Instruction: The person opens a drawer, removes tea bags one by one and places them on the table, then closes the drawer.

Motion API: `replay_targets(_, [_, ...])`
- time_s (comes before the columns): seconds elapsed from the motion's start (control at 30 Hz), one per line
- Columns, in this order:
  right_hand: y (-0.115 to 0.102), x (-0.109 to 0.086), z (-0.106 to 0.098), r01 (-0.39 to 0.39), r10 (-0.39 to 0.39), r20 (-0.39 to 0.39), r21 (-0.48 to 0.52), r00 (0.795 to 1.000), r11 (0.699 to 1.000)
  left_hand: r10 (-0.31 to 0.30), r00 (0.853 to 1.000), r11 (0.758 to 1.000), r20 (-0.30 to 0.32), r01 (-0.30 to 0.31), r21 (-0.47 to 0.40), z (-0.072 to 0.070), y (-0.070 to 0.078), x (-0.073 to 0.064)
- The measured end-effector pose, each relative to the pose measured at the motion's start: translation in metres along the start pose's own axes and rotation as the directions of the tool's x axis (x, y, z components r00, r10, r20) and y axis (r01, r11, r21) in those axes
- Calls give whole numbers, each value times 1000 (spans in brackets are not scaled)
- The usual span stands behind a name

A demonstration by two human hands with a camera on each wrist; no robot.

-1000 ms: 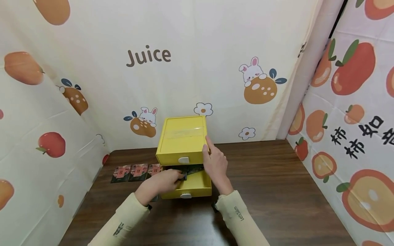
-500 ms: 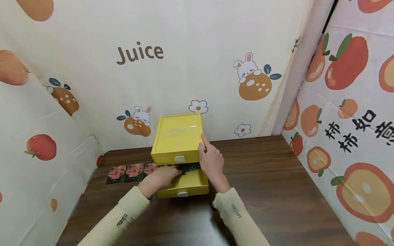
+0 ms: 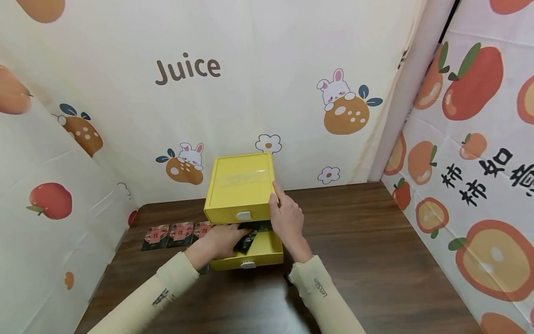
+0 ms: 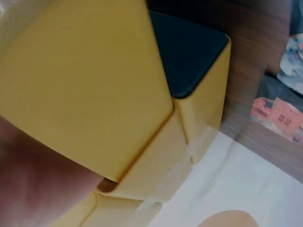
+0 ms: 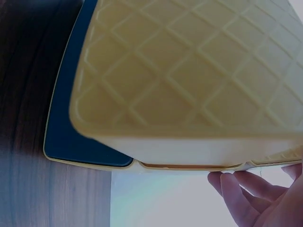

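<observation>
A yellow drawer unit (image 3: 239, 181) stands on the table with its drawer (image 3: 267, 260) pulled out towards me. My left hand (image 3: 223, 239) reaches into this drawer from the left and pinches a black packet (image 3: 246, 242), which lies tilted over the drawer floor. Part of the packet and most of the left fingertips are hidden from the head view. On the unit's right side rests my right hand (image 3: 288, 221), index finger stretched along the upper edge. The right wrist view shows its fingers (image 5: 232, 191) fairly straight against the yellow side.
Several black packets with red labels (image 3: 181, 232) lie in a row on the brown table (image 3: 354, 260), left of the unit. More dark packaging sits at the drawer's back. A printed curtain (image 3: 271, 93) hangs close behind the unit.
The black packet now shows more fully, its lower end further forward in the drawer beside the left hand. The right hand keeps its place on the unit's side. The head view has shifted slightly.
</observation>
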State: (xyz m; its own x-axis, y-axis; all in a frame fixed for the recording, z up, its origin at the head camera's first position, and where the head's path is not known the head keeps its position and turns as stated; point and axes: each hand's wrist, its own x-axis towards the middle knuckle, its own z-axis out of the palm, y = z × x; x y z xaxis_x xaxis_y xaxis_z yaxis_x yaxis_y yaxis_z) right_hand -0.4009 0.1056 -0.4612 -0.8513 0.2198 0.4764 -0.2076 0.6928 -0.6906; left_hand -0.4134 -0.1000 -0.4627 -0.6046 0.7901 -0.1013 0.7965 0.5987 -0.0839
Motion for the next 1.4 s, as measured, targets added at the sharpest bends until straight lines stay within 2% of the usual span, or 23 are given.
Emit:
replay_targets(0.07, [0,-1,0,1,-1,0,3,1000,1000,6,1000,999,-20,-5,39,1,0,0])
replay_targets(0.13, [0,-3,0,0,0,4,9,1000,1000,4,1000,999,-15,-3,55,2,2,-1])
replay_targets(0.27, [0,-5,1,-5,5,5,13,1000,1000,-22,1000,999,11,22,25,-1,5,-2])
replay_targets(0.37, [0,-6,3,-5,5,12,11,1000,1000,-42,999,999,-1,42,-24,-5,8,-6])
replay_targets(0.5, [-2,-6,6,0,0,28,1,1000,1000,-44,998,998,-48,41,-49,-13,11,-14])
replay_targets(0.6, [-3,-6,9,7,-7,33,0,999,1000,-27,995,999,-96,25,-23,-18,15,-22])
replay_targets(0.77, [-4,-6,11,19,-19,19,28,1000,999,-39,978,999,-203,45,26,-27,21,-39])
replay_targets(0.83, [-3,-6,10,20,-21,16,38,1000,999,-67,961,997,-270,76,22,-29,23,-50])
replay_targets(0.9, [-2,-6,10,20,-21,11,37,1000,999,-95,932,995,-350,100,-6,-30,23,-63])
replay_targets(0.97, [-1,-4,9,22,-22,3,34,1000,999,-114,889,993,-444,110,-34,-30,22,-78])
replay_targets(1.1, [0,2,8,30,-30,-23,22,999,999,-120,783,993,-611,88,-83,-26,14,-102])
replay_targets(1.17, [1,3,6,31,-30,-30,22,999,999,-135,748,991,-649,89,-103,-21,10,-110])
replay_targets(1.2, [1,4,5,29,-28,-32,20,999,999,-146,738,989,-659,96,-111,-18,8,-114])
replay_targets(1.27, [2,3,5,24,-23,-31,29,999,999,-171,728,985,-664,120,-123,-12,4,-122])
replay_targets(1.4, [2,4,5,26,-25,-22,35,999,999,-247,733,969,-634,209,-135,4,-7,-136])
